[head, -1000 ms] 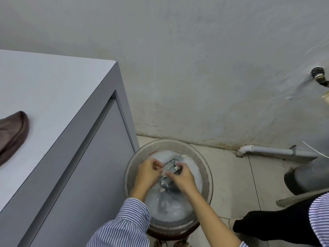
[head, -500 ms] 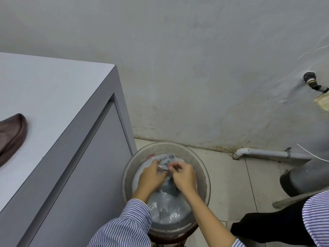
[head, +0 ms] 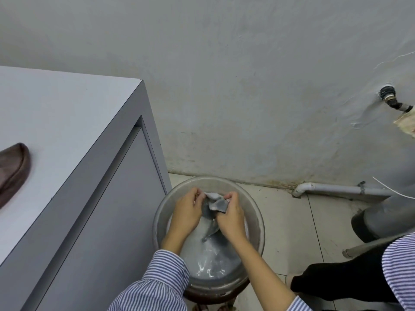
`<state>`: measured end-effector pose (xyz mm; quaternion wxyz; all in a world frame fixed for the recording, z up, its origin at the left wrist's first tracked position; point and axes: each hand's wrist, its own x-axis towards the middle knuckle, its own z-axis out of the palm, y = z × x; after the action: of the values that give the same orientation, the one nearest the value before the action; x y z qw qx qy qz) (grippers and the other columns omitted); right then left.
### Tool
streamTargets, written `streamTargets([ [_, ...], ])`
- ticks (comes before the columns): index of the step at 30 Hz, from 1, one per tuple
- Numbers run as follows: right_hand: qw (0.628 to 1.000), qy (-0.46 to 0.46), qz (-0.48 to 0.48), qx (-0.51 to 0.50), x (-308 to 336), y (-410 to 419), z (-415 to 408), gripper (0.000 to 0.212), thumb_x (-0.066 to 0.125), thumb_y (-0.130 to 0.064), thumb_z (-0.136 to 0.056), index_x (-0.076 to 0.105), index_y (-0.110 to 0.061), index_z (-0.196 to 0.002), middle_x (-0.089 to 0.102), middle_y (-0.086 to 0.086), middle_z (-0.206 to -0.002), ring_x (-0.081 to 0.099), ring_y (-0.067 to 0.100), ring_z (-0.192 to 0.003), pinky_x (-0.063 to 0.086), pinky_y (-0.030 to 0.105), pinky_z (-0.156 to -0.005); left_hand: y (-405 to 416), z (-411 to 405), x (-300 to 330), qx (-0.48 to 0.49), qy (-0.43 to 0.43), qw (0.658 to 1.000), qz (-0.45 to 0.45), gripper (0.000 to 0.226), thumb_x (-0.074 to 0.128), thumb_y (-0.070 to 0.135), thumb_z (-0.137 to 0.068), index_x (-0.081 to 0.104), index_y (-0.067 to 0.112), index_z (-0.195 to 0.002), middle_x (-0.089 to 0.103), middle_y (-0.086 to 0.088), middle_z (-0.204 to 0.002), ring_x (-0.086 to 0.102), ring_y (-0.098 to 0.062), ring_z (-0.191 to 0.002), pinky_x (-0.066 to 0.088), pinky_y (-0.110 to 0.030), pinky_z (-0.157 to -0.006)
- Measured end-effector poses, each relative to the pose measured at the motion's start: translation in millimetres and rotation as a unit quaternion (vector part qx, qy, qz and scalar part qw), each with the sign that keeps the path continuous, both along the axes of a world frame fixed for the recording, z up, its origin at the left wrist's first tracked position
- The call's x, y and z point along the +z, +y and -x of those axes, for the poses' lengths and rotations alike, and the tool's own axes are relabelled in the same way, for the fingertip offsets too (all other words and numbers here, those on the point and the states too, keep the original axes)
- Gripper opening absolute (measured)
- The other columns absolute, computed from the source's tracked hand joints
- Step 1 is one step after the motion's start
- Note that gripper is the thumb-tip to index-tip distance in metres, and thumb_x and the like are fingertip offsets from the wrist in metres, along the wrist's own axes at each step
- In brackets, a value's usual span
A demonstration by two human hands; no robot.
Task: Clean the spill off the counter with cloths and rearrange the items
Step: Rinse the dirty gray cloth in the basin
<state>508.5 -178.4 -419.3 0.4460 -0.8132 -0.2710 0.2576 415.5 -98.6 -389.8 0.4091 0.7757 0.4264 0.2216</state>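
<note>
Since a second ago both hands have lifted the grey cloth (head: 214, 204) higher above the basin (head: 161, 212) of water. Left hand (head: 187, 213) and right hand (head: 231, 217) grip it, fingers curled around the bunched fabric. Rinsing seems in hand; wringing likely comes next, before returning to the worktop (head: 62, 122), where a brown item (head: 13, 171) lies.
</note>
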Motion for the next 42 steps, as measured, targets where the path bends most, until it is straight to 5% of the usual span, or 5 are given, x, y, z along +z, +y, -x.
streamTargets([
  [13, 0.994, 0.052, -0.061, -0.071, 27.9, -9.3, -20.7, 0.012, 0.062, -0.008, -0.085, 0.057, -0.014, -0.093, 0.060, -0.004, -0.083, 0.057, 0.010, -0.072, 0.042, 0.011, -0.048, 20.7, 3.0, 71.7, 0.057, -0.251, 0.952, 0.164, 0.023, 0.039, 0.029, -0.100, 0.053, 0.021, -0.083, 0.058, 0.000, -0.072, 0.054, -0.010, -0.065, 0.046, -0.025, -0.063],
  [20, 0.997, -0.069, 0.012, -0.033, 2.6, -2.3, -13.0, 0.008, 0.061, -0.009, -0.083, 0.059, -0.016, -0.087, 0.058, -0.001, -0.093, 0.057, 0.014, -0.085, 0.047, 0.018, -0.069, 21.9, 6.6, 3.1, 0.022, 0.048, 0.992, 0.113, 0.025, 0.061, 0.040, -0.085, 0.048, 0.020, -0.091, 0.058, -0.002, -0.090, 0.052, -0.009, -0.071, 0.041, -0.024, -0.061],
  [29, 0.959, -0.149, 0.224, 0.089, -42.5, 10.3, -3.3, 0.028, 0.046, -0.023, -0.094, 0.067, -0.007, -0.104, 0.059, 0.010, -0.117, 0.055, 0.028, -0.108, 0.044, 0.036, -0.091, 10.0, 7.1, -62.7, -0.199, 0.328, 0.919, 0.090, 0.070, 0.057, 0.031, -0.086, 0.021, 0.023, -0.146, 0.020, -0.013, -0.152, 0.027, -0.029, -0.138, 0.025, -0.038, -0.113],
  [35, 0.993, 0.025, -0.012, 0.113, 8.3, 7.6, -19.4, 0.015, 0.056, -0.009, -0.089, 0.069, -0.015, -0.090, 0.067, -0.001, -0.081, 0.059, 0.009, -0.077, 0.046, 0.023, -0.071, 11.8, 0.0, -19.9, -0.134, 0.211, 0.968, -0.023, 0.010, 0.055, 0.028, -0.088, 0.055, 0.017, -0.088, 0.062, -0.009, -0.094, 0.057, -0.026, -0.086, 0.037, -0.027, -0.067],
  [42, 0.986, -0.018, -0.132, 0.095, 37.9, -1.4, -19.5, 0.009, 0.062, -0.020, -0.090, 0.059, -0.022, -0.082, 0.060, -0.008, -0.073, 0.056, -0.003, -0.068, 0.045, 0.014, -0.062, 21.2, 6.8, 74.2, -0.066, -0.020, 0.998, 0.008, 0.024, 0.052, 0.022, -0.090, 0.044, 0.015, -0.069, 0.042, 0.001, -0.059, 0.038, -0.011, -0.057, 0.031, -0.028, -0.056],
])
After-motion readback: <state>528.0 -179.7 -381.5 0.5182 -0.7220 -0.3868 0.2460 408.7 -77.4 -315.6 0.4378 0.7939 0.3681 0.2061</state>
